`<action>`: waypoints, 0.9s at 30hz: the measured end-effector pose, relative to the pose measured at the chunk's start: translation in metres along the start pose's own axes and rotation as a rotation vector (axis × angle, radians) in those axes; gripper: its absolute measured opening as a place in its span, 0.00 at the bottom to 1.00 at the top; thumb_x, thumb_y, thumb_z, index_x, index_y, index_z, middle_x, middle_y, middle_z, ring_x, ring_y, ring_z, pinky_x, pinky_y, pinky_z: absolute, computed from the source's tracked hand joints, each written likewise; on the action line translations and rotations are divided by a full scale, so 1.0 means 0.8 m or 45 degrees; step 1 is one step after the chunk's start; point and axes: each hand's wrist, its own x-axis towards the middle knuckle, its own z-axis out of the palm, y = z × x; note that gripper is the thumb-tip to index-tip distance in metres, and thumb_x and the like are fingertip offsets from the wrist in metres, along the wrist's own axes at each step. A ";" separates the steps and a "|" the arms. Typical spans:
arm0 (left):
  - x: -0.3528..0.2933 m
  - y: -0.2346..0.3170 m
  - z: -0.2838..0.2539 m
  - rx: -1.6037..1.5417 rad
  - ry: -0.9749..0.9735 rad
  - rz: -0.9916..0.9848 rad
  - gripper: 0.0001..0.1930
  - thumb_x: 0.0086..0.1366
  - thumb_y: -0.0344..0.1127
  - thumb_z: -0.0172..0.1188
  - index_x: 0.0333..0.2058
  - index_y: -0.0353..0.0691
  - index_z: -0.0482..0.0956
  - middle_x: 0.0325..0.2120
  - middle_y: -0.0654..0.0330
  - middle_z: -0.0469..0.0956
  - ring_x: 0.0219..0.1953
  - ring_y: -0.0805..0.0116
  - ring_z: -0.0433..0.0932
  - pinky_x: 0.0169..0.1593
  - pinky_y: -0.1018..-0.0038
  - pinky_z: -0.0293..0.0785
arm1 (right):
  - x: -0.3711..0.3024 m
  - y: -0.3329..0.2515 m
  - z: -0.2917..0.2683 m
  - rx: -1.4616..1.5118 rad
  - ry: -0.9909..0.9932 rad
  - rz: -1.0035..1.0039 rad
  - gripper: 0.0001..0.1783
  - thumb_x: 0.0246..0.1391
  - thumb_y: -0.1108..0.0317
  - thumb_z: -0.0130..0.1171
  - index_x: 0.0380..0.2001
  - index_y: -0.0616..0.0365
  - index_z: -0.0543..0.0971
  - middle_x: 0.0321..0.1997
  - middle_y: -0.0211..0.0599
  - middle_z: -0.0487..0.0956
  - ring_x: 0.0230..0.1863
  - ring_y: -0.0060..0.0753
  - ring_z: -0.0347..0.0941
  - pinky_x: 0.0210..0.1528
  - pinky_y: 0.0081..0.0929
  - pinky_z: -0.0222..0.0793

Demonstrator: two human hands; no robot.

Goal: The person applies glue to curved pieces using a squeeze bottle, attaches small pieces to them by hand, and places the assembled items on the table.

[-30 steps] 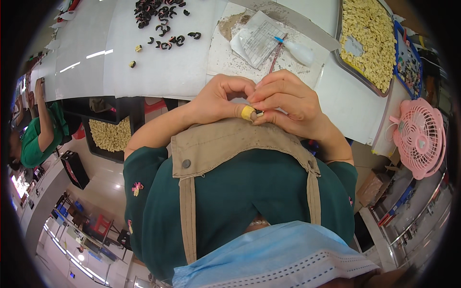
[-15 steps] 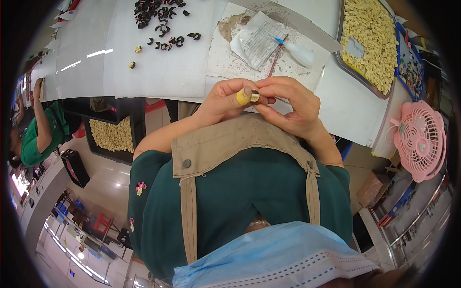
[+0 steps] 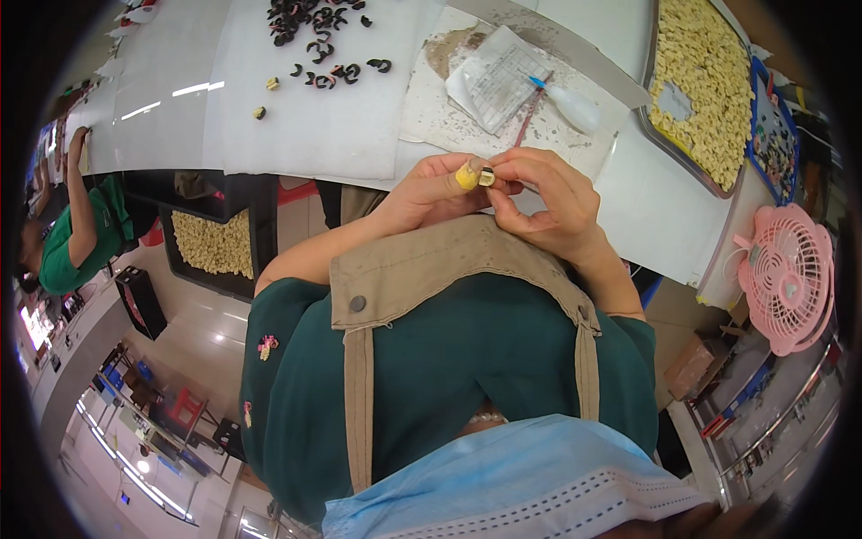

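Observation:
My left hand [image 3: 424, 193] and my right hand [image 3: 555, 199] meet over the near table edge, in front of my apron. Between their fingertips is a small cream-and-black piece [image 3: 486, 178]; its far side is hidden by the fingers. Yellow tape [image 3: 467, 175] wraps the left thumb, which presses against the piece. The right thumb and forefinger pinch it from the other side, the remaining fingers curled. Farther off on the table, a pile of black curved pieces [image 3: 301, 20] with pink bits lies on a white sheet. Two small yellow-and-black pieces [image 3: 259, 112] rest nearer to me.
A squeeze bottle [image 3: 573, 110] with a blue tip lies by papers [image 3: 503, 76] on a stained white board. At right are a tray of cream pieces [image 3: 700, 81], a blue tray [image 3: 774, 135] and a pink fan [image 3: 787, 278]. A black bin [image 3: 214, 242] sits low left; a person [image 3: 76, 235] works beyond.
The view has shifted slightly, moving the table items right in the picture. Both hands still hold the small piece together, with the left thumb turned a little.

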 end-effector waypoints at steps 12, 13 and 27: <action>-0.102 0.132 -0.074 3.122 1.517 1.165 0.12 0.48 0.34 0.60 0.35 0.50 0.79 0.43 0.67 0.70 0.54 0.60 0.63 0.57 0.45 0.39 | 0.002 0.013 -0.014 -0.005 0.055 0.043 0.19 0.34 0.78 0.66 0.35 0.62 0.74 0.37 0.42 0.76 0.39 0.38 0.73 0.41 0.27 0.69; -0.103 0.137 -0.077 3.252 1.652 1.086 0.12 0.48 0.36 0.59 0.35 0.50 0.79 0.43 0.67 0.71 0.55 0.60 0.62 0.57 0.44 0.39 | 0.001 0.012 -0.013 -0.012 0.057 0.057 0.18 0.35 0.79 0.65 0.35 0.63 0.74 0.37 0.42 0.76 0.38 0.38 0.74 0.41 0.27 0.69; -0.049 0.206 -0.076 3.454 1.155 0.946 0.14 0.48 0.24 0.55 0.35 0.45 0.78 0.26 0.66 0.76 0.34 0.69 0.72 0.39 0.69 0.58 | -0.008 0.006 -0.026 0.005 0.122 0.114 0.11 0.39 0.84 0.59 0.30 0.64 0.75 0.31 0.40 0.78 0.33 0.34 0.75 0.36 0.23 0.70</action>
